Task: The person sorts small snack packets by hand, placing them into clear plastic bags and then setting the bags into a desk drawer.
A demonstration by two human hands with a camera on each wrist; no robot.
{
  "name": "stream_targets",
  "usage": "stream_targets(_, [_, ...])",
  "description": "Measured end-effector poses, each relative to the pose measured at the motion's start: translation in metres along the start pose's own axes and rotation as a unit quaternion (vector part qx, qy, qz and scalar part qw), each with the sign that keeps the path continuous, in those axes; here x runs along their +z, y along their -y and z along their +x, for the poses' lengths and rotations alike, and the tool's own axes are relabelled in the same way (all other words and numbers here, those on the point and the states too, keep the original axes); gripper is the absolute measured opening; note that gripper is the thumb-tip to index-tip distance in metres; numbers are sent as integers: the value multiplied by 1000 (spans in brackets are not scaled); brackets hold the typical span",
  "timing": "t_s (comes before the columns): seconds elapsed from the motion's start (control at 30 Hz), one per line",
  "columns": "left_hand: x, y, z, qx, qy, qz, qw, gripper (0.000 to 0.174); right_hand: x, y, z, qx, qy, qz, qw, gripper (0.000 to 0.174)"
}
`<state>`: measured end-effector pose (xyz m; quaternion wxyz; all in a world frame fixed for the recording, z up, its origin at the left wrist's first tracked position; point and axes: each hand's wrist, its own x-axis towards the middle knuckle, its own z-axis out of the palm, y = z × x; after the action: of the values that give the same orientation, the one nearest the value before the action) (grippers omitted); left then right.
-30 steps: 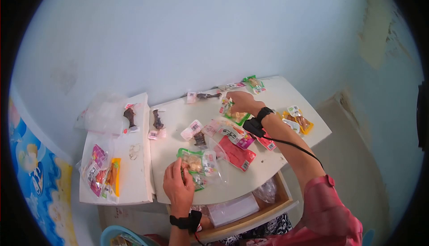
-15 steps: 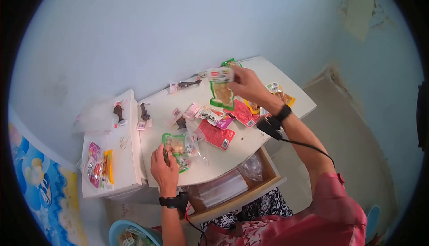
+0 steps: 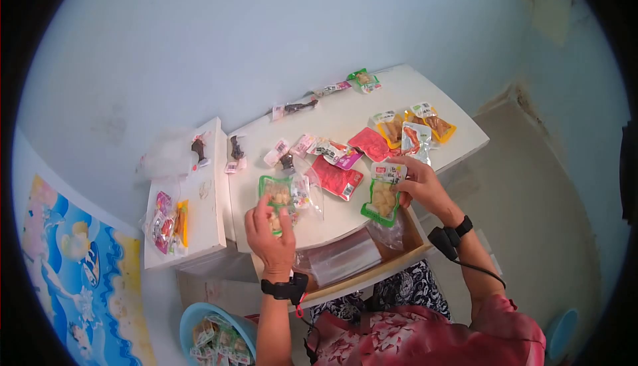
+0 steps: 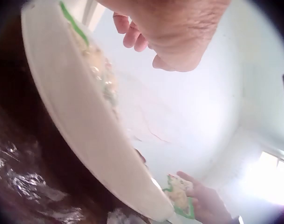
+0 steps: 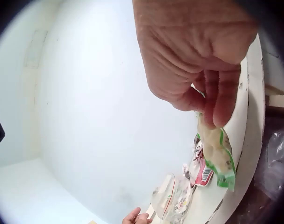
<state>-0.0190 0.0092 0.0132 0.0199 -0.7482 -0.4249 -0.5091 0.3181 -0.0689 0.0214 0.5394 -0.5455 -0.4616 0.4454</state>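
My right hand (image 3: pixel 425 190) pinches a green-edged snack packet (image 3: pixel 383 200) by its upper right side. It hangs over the table's front edge, with pale chunks showing through its clear front. In the right wrist view, thumb and fingers close on this same packet (image 5: pixel 218 149). My left hand (image 3: pixel 271 236) is over the front left of the table with fingers loosely bent and apart, holding nothing. Just beyond its fingertips lies a clear zip bag (image 3: pixel 312 200) with green-edged packets (image 3: pixel 276 192) at its left. The left wrist view shows relaxed fingers (image 4: pixel 132 37) above the tabletop.
Red packets (image 3: pixel 337 178), yellow packets (image 3: pixel 438 126) and a silver packet (image 3: pixel 416 141) lie on the white table (image 3: pixel 438 93). Dark vacuum-packed meat pieces (image 3: pixel 296 108) sit further back. Below is an open drawer (image 3: pixel 405 249) with plastic bags. A blue basket (image 3: pixel 193 313) of packets stands lower left.
My right hand has lifted the green-edged packet from the back of the table and brought it to the front edge. The left hand's fingers have come away from the packets by the zip bag.
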Motion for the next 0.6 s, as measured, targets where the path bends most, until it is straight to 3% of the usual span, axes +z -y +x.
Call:
stream_targets(0.27, [20,-51,8,-25,99,62,993,42,-2,-7,-10,14,19,-54,998,19])
stream_targets(0.37, [25,-50,8,-25,115,84,989,35,-5,-17,-9,20,73,-77,994,13])
stream_targets(0.47, [26,-42,1,-43,127,67,989,23,-2,-22,-12,25,69,-72,995,9])
stream_targets(0.6, [20,-39,-7,-50,79,15,996,11,5,5,-25,-3,38,-44,998,8])
